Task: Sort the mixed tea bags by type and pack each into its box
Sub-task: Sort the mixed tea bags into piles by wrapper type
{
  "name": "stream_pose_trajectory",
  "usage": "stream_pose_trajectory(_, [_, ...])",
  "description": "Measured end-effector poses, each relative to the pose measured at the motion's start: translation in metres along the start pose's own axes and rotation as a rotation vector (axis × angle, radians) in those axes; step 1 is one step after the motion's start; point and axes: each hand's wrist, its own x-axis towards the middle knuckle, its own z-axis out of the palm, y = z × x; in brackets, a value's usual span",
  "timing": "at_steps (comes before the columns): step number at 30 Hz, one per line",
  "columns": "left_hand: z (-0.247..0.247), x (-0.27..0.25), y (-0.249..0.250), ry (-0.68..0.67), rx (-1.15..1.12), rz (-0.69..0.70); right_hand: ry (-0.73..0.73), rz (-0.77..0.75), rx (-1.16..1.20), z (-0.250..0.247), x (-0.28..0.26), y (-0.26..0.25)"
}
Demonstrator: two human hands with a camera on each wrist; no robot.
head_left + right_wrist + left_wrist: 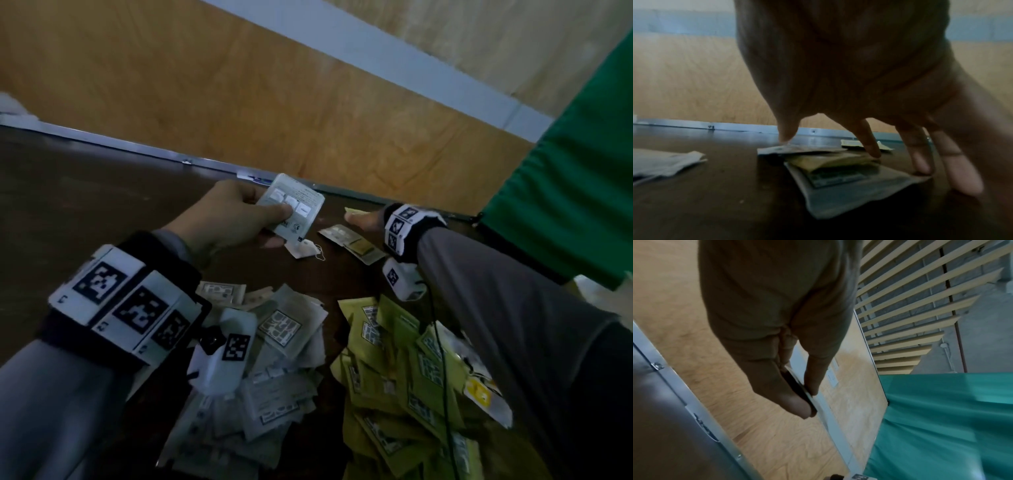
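Note:
My left hand [274, 219] is raised over the dark table [85, 212] and pinches a white-grey tea sachet [293, 205] between thumb and fingers; the left wrist view shows the sachet [807, 394] edge-on in that pinch. My right hand [363, 219] reaches to the far right with fingers spread and straight, their tips touching a small stack of sachets [352, 240]. In the right wrist view, my right hand [830, 146] has its index finger on a yellow sachet [834, 160] that lies on a grey sachet [849, 194]. Near me lie a white-grey sachet pile [274, 359] and a yellow-green sachet pile [394, 370].
A loose tea bag with a string [305, 248] lies just below my left hand. A metal strip [137, 150] edges the table's far side, with wood panel beyond. Green cloth [565, 171] hangs at the right. A yellow-and-white packet [479, 390] lies beside the yellow-green pile.

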Motion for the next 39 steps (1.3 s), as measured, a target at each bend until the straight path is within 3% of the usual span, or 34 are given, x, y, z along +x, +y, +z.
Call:
stream_pose_trajectory(4, [-0.003, 0.001, -0.001, 0.008, -0.038, 0.014, -0.127, -0.144, -0.018, 0.015, -0.012, -0.015])
stream_pose_trajectory(7, [-0.006, 0.003, -0.002, 0.022, -0.061, 0.011, -0.252, 0.009, -0.075, 0.004, 0.000, -0.017])
stream_pose_trajectory(10, [-0.006, 0.004, -0.002, 0.016, -0.073, 0.000, -0.138, -0.023, -0.071, 0.000, -0.006, -0.013])
stream_pose_trajectory(13, [-0.004, 0.003, -0.002, 0.006, -0.061, 0.008, -0.072, -0.083, 0.147, 0.001, -0.008, -0.004])
stream_pose_trajectory(15, [-0.003, 0.003, -0.002, 0.007, -0.032, 0.017, -0.046, -0.077, 0.420, -0.002, -0.006, 0.002])
stream_pose_trajectory(19, [-0.001, 0.004, -0.002, 0.022, 0.009, 0.053, -0.079, -0.225, 0.908, -0.015, -0.029, 0.011])
stream_pose_trajectory(24, [0.002, 0.006, -0.003, 0.069, 0.057, 0.136, -0.178, -0.402, 1.140, -0.026, -0.065, 0.025])
stream_pose_trajectory(29, [0.007, 0.003, -0.005, 0.158, 0.152, 0.195, -0.193, -0.482, 1.170, -0.023, -0.101, 0.027])
stream_pose_trajectory(34, [0.020, -0.004, -0.003, 0.049, 0.142, 0.282, -0.174, -0.519, 1.080, -0.015, -0.130, 0.022])
stream_pose_trajectory(39, [0.032, -0.005, -0.006, 0.070, 0.112, 0.311, -0.114, -0.559, 0.992, -0.004, -0.145, 0.018])
